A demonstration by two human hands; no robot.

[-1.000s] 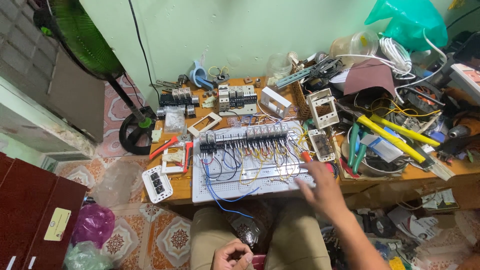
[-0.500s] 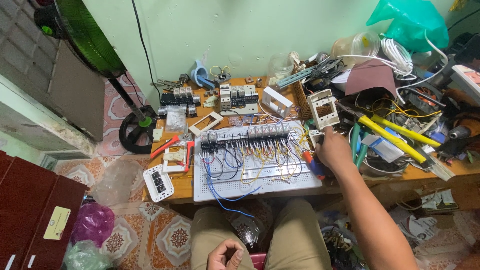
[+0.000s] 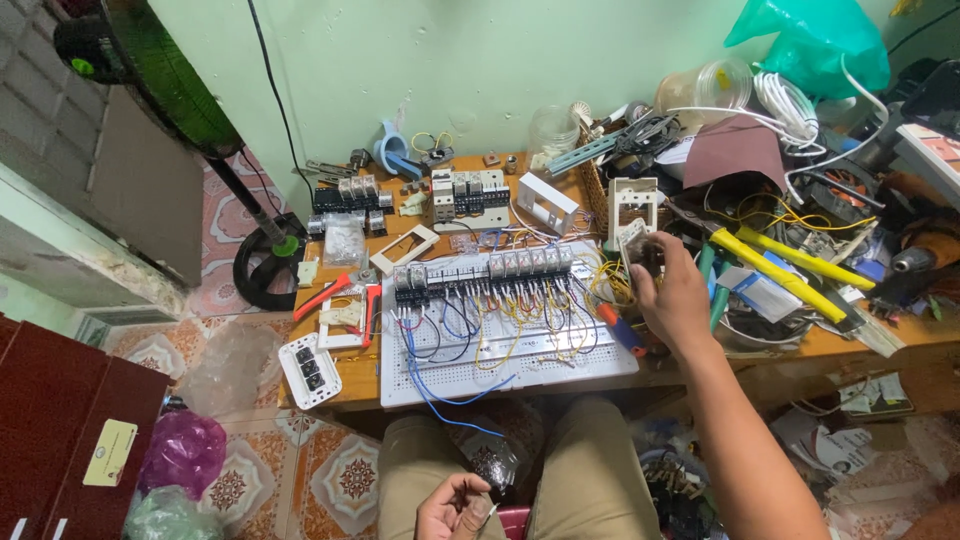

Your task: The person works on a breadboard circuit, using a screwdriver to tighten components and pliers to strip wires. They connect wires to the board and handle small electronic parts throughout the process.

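Head view looks down on a cluttered wooden table (image 3: 345, 385) carrying a white perforated wiring board (image 3: 560, 360) with a row of relays (image 3: 500, 268) and loose blue and yellow wires. Since a second ago the right hand (image 3: 672, 300) has lifted off the board's right edge and gone up to a small white switch plate (image 3: 634, 240) just beyond it, its grip now closed on that plate, so attention has shifted from the wiring to this part. Down at the lap, the left hand (image 3: 452, 508) stays curled narrowly around something small I cannot identify.
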